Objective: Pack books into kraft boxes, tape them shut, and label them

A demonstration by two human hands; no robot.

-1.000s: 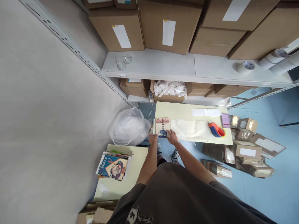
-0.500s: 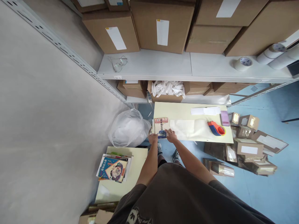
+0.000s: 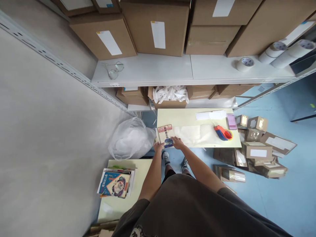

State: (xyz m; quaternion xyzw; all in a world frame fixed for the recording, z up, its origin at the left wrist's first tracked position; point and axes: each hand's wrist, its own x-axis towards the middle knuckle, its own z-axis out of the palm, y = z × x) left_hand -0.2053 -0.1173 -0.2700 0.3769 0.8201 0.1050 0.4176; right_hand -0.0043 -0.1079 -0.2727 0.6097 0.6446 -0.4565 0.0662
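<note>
A book (image 3: 166, 131) with a pale cover, dark Chinese characters and a blue picture at its lower end lies at the left end of the cream table (image 3: 177, 116), turned slightly askew. My left hand (image 3: 158, 147) grips its lower left corner, fingers partly hidden at the edge. At its lower right side, my right hand (image 3: 177, 143) has its fingers on the cover and edge. A white wrapping sheet (image 3: 192, 135) stretches to the right of the book. Farther right rests a red and blue tape dispenser (image 3: 223, 133).
White paper slips (image 3: 211, 115) lie at the table's back. A clear plastic bag (image 3: 132, 138) stands to the left, above a side table with stacked picture books (image 3: 116, 182). Cartons (image 3: 258, 153) are piled on the floor at right. The shelf (image 3: 153, 67) holds boxes, glasses (image 3: 115, 70) and tape rolls (image 3: 245, 64).
The book has turned a little counter-clockwise, with both hands still at its near end. The whole view has shifted slightly as my head moved.
</note>
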